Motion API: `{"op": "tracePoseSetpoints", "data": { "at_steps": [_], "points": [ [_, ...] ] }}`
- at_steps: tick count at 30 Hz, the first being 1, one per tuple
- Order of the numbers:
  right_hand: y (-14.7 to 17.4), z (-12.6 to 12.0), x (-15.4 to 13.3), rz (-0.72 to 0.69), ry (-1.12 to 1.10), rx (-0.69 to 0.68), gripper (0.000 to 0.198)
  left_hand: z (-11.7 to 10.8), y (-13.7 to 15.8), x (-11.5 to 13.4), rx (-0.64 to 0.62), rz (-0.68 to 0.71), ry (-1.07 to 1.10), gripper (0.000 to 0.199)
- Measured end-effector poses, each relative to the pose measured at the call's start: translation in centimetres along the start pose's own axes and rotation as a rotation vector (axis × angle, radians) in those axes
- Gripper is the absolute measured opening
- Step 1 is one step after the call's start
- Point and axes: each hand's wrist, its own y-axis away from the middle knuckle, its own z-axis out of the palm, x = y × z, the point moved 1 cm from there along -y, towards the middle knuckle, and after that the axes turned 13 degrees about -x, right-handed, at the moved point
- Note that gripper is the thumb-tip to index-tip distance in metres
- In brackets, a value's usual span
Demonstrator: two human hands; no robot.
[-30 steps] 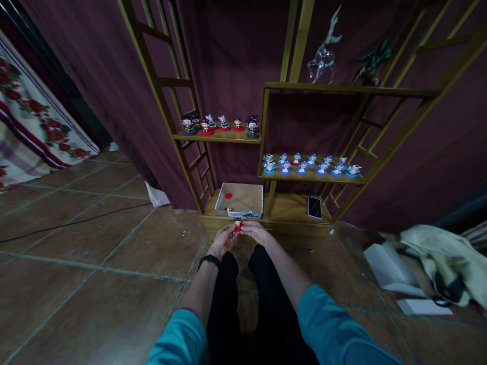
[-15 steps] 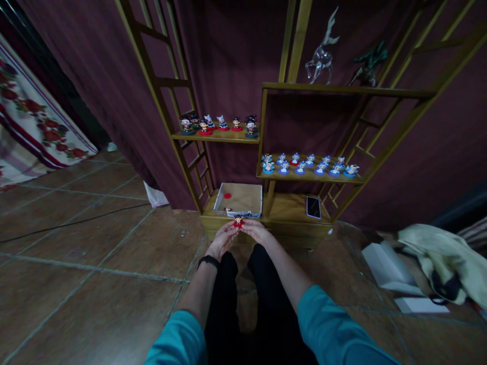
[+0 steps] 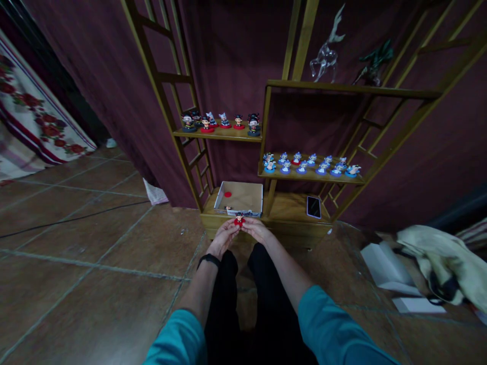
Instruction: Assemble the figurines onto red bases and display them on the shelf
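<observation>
A small figurine [image 3: 239,218] with dark hair on a red base is pinched between both hands. My left hand [image 3: 225,235] grips it from the left, and my right hand [image 3: 257,230] from the right. Just beyond the hands stands a shallow cardboard box [image 3: 247,192] on the lowest shelf. Inside it lie a red disc [image 3: 228,194] and another small figurine [image 3: 228,208] near the front wall. Parts of the fingertips and the held base hide each other.
Several figurines stand on the left shelf [image 3: 218,135], and several blue ones on the right shelf [image 3: 308,176]. A phone [image 3: 313,207] lies at the lower right. Above are a clear deer ornament [image 3: 325,61] and a dark statuette [image 3: 375,63]. A white box [image 3: 388,268] sits on the floor.
The view has shifted slightly. Both hands stay in nearly the same place, with the figurine still between them.
</observation>
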Motion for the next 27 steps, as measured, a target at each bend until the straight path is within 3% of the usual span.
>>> {"op": "tracePoseSetpoints", "data": {
  "at_steps": [11,27],
  "points": [
    [0.02,0.05,0.05,-0.031,-0.021,0.02,0.043,-0.3,-0.1,-0.16,-0.002,0.021,0.015,0.05],
    [0.09,0.22,0.05,-0.009,0.012,0.028,0.024,-0.38,-0.03,-0.16,0.061,-0.037,-0.01,0.03]
  ]
}}
